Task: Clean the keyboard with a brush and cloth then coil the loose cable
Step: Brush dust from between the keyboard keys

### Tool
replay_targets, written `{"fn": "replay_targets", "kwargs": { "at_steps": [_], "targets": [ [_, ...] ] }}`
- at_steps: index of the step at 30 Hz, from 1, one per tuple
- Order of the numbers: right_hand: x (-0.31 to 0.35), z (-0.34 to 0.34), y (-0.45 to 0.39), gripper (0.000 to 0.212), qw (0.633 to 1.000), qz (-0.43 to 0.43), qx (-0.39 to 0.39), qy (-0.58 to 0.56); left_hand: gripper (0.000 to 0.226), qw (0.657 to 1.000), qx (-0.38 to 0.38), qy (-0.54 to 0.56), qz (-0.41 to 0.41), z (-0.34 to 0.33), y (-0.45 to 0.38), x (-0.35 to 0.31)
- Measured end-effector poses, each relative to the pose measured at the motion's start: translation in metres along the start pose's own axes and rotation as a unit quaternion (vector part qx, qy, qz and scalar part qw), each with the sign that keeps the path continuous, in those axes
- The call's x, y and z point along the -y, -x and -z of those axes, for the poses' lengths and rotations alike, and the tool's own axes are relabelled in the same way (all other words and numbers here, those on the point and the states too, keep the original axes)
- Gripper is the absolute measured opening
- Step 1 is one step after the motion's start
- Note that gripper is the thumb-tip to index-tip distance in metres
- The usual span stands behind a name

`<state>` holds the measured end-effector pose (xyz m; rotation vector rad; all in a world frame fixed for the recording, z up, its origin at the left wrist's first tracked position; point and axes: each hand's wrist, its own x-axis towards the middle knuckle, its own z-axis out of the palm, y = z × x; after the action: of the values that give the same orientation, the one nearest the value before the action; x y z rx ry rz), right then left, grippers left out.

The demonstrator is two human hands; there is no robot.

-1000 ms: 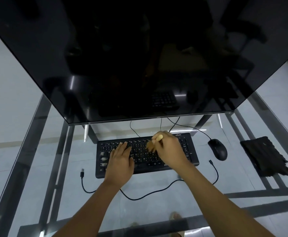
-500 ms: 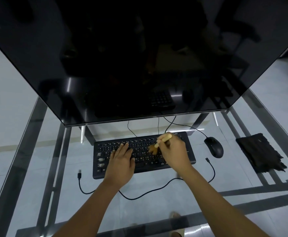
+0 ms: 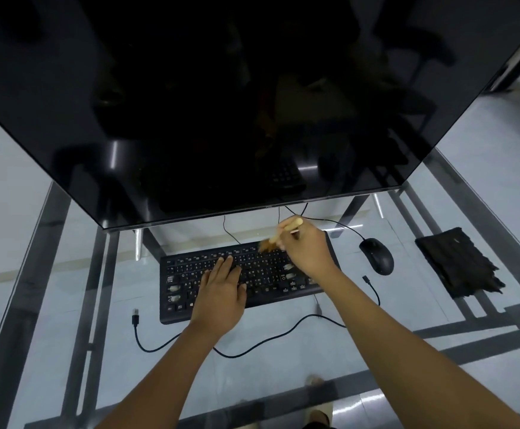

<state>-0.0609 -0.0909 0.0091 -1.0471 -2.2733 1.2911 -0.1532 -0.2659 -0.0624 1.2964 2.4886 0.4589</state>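
Note:
A black keyboard (image 3: 261, 274) lies on the glass table below the monitor. My left hand (image 3: 221, 292) rests flat on its middle keys, fingers spread. My right hand (image 3: 306, 249) grips a small wooden-handled brush (image 3: 278, 235), its brown bristles touching the top key row right of centre. A loose black cable (image 3: 252, 345) curves along the table in front of the keyboard, one plug at the left (image 3: 135, 317), the other at the right (image 3: 367, 278). A dark cloth (image 3: 456, 264) lies at the far right.
A large dark monitor (image 3: 221, 103) overhangs the back of the table. A black mouse (image 3: 377, 256) sits right of the keyboard, its wire running back under the monitor. The glass table (image 3: 67, 305) has a metal frame, and the tiled floor and my feet show through.
My right hand has carried the brush up and to the right, from the middle keys to the top row. My left hand stays pressed on the keyboard.

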Motion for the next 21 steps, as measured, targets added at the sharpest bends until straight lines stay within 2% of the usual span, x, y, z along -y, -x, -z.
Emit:
{"fn": "replay_targets", "kwargs": {
  "at_steps": [2,5,6,7,8,9,12,13,15,16,19,20,21],
  "targets": [
    [0.001,-0.001,0.004,0.008,0.997,-0.011,0.079,0.015,0.048,1.0,0.001,0.001,-0.002,0.001,-0.001,0.0],
    [0.002,0.003,0.009,0.009,1.0,0.013,-0.006,0.026,0.048,1.0,0.002,0.004,0.001,0.0,-0.002,-0.002],
    [0.003,0.004,0.01,0.01,1.0,0.004,0.017,0.014,0.048,1.0,0.001,0.005,0.002,0.0,-0.003,-0.003],
    [0.003,0.005,0.012,0.01,0.997,-0.009,0.08,0.011,0.048,1.0,0.001,0.005,0.002,0.0,-0.003,-0.003],
    [0.001,0.004,0.015,0.01,0.989,-0.006,0.143,0.037,0.048,1.0,0.001,0.005,0.001,0.0,-0.003,-0.003],
    [-0.001,0.002,0.017,0.011,0.984,0.013,0.158,0.08,0.048,1.0,0.001,0.004,0.002,-0.001,-0.002,-0.002],
    [-0.004,0.003,0.017,0.009,0.995,0.037,0.029,0.09,0.049,1.0,0.002,0.004,0.003,-0.002,-0.002,-0.002],
    [-0.004,0.004,0.016,0.009,0.996,0.034,0.031,0.079,0.049,1.0,0.003,0.003,0.003,-0.002,-0.002,-0.002],
    [-0.003,0.001,0.015,0.01,0.985,0.035,0.129,0.112,0.049,1.0,0.005,0.002,0.004,-0.002,-0.001,-0.002],
    [-0.002,0.0,0.015,0.01,0.979,0.036,0.145,0.142,0.05,1.0,0.005,0.001,0.005,-0.002,-0.001,-0.002],
    [0.001,0.002,0.008,0.011,0.995,0.038,0.003,0.089,0.05,1.0,0.007,0.004,0.01,-0.002,0.0,-0.003],
    [0.001,0.003,0.004,0.011,0.998,0.033,0.003,0.062,0.05,1.0,0.005,0.007,0.011,-0.002,-0.001,-0.003],
    [0.002,0.003,0.002,0.01,0.998,0.026,0.041,0.049,0.05,1.0,0.003,0.008,0.01,-0.002,-0.001,-0.003]
  ]
}}
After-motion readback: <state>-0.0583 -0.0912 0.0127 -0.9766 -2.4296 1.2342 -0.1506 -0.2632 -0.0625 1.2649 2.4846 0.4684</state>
